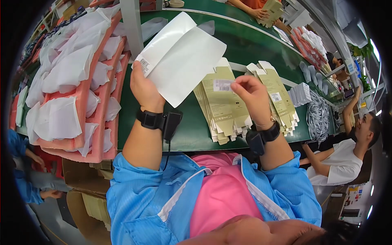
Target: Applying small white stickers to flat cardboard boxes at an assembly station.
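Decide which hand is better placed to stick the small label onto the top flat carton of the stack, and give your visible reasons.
Probably the right hand: it pinches the small label directly above the stack of flat olive cartons. The left hand holds the white backing sheet, raised off to the left.

pink trays (98, 134) stacked at the left of the green counter (245, 45) hold white pouches (61, 118). white cables (317, 116) lie in a heap at the right, beside a small stack of white cards (302, 94). cardboard boxes (87, 183) sit below the counter's near edge.
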The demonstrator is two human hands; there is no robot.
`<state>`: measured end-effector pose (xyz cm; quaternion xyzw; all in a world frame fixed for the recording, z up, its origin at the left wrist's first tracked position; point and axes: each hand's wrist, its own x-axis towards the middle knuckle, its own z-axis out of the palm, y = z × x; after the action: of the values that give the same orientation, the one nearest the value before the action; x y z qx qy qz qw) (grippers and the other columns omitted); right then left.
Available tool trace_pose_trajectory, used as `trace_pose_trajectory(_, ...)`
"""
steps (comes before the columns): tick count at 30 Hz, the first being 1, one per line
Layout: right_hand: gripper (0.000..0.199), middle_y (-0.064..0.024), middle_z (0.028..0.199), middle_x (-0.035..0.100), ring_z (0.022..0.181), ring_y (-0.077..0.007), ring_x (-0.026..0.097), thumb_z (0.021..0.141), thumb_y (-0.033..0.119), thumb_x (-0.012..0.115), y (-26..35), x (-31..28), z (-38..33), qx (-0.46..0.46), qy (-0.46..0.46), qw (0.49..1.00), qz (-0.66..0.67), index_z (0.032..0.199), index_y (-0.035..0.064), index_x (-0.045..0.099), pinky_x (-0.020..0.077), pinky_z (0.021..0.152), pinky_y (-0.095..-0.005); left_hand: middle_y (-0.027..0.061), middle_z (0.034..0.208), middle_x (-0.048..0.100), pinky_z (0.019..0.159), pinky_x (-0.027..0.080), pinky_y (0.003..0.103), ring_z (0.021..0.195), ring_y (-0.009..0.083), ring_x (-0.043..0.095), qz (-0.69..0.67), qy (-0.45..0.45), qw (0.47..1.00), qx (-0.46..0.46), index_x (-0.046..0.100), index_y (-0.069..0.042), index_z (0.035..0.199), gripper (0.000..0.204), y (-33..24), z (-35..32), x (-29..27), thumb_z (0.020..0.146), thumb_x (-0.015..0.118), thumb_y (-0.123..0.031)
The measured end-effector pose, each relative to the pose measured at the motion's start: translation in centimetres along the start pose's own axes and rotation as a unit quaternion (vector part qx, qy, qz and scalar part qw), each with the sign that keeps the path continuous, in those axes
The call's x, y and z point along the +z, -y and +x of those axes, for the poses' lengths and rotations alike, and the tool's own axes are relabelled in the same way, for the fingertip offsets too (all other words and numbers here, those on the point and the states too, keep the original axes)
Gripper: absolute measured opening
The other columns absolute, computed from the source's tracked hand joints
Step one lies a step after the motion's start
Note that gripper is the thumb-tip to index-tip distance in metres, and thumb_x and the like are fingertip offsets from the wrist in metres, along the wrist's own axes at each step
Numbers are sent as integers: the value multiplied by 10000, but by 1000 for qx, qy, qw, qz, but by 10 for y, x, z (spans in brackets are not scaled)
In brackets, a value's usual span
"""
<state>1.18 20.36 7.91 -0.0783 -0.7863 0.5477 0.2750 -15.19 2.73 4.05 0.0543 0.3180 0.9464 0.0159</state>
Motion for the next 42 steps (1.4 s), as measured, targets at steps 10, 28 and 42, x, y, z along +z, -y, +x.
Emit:
trace_pose_trajectory(10, 70, 40, 747, 560, 567, -20, 399, 838, 83, 606, -61, -2, -2, 249, 61, 965, 59, 881, 28, 603, 327, 515, -157, 117, 1003, 598, 752, 479, 313, 875, 207, 597, 8, 15, 1000, -10, 542, 31, 1051, 364, 1, -4, -2, 944, 416, -293)
trace_pose_trajectory(28, 114, -116, 724, 605, 612, -199, 585, 780, 102, 649, -52, 13, -11, -6, 60, 931, -361, 824, 6, 606, 466, 568, -282, 115, 1003, 600, 765, 481, 319, 885, 212, 597, 3, 31, 999, -25, 543, 25, 1058, 358, 2, -3, -1, 942, 420, -290)
trace_pose_trajectory(42, 137, -20, 697, 576, 616, -82, 506, 779, 110, 685, 30, -136, -13, 15, -90, 890, -447, 848, 24, 604, 424, 575, -230, 129, 1042, 595, 779, 486, 328, 910, 226, 599, -36, 27, 997, -60, 542, 32, 1087, 376, 5, -1, -5, 946, 404, -287)
